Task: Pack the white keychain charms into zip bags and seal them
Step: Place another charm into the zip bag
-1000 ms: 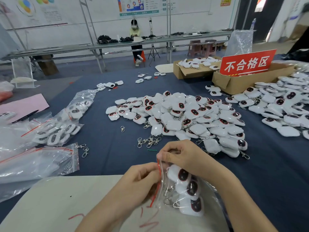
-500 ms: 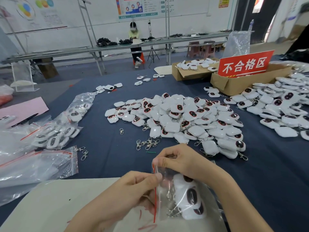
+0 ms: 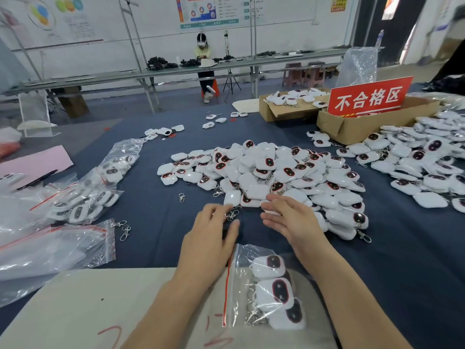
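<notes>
A clear plastic zip bag with a red strip (image 3: 240, 278) lies flat close by. A few white rounded plastic charms with dark oval faces (image 3: 273, 290) sit inside it. A big heap of loose charms (image 3: 266, 172) lies on the dark blue cloth (image 3: 151, 210) behind it. More filled bags (image 3: 83, 197) lie at the left.

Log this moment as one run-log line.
left hand: open, by loose clasps | right hand: open, at charm pile edge | filled zip bag: lying flat, unheld | next: probably more charms

- The scene is taken from one wide-angle, head-worn view, set above and behind the fingers (image 3: 279, 205).
- It is aimed forward and down, close to them; the far wall (image 3: 289, 34) is caught well beyond.
</notes>
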`<state>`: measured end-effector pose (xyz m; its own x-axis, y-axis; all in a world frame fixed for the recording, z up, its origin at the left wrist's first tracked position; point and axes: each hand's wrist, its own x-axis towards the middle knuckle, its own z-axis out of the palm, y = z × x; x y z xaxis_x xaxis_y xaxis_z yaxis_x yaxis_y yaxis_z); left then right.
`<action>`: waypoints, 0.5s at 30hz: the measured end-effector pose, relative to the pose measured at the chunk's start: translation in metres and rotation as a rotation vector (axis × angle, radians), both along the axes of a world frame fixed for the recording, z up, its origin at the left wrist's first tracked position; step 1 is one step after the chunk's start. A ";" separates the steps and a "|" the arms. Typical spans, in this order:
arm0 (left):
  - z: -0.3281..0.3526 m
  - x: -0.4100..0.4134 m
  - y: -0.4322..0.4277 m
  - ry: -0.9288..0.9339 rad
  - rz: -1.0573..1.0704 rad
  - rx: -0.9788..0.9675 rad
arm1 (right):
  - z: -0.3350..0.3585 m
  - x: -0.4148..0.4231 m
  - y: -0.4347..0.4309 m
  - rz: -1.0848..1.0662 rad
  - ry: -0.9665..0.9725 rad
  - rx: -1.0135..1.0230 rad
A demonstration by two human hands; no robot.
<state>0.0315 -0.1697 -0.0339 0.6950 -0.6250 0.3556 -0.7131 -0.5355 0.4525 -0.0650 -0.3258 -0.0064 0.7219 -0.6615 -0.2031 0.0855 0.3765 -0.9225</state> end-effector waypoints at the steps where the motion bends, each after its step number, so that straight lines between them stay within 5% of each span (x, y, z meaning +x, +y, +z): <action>1: -0.001 0.006 -0.009 -0.033 -0.004 0.013 | -0.002 0.001 0.000 -0.013 -0.002 -0.004; 5: -0.002 0.032 -0.043 -0.057 0.082 0.191 | -0.006 0.002 -0.001 -0.031 -0.026 -0.017; 9: 0.002 0.040 -0.050 -0.029 0.119 0.137 | -0.009 0.002 -0.002 -0.013 -0.038 -0.047; 15: 0.013 0.008 -0.023 0.500 0.033 -0.555 | -0.014 0.001 0.006 0.064 -0.027 -0.353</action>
<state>0.0399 -0.1925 -0.0208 0.8719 -0.4217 0.2488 -0.3385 -0.1518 0.9287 -0.0640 -0.3197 -0.0207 0.7661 -0.6407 0.0501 0.0986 0.0401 -0.9943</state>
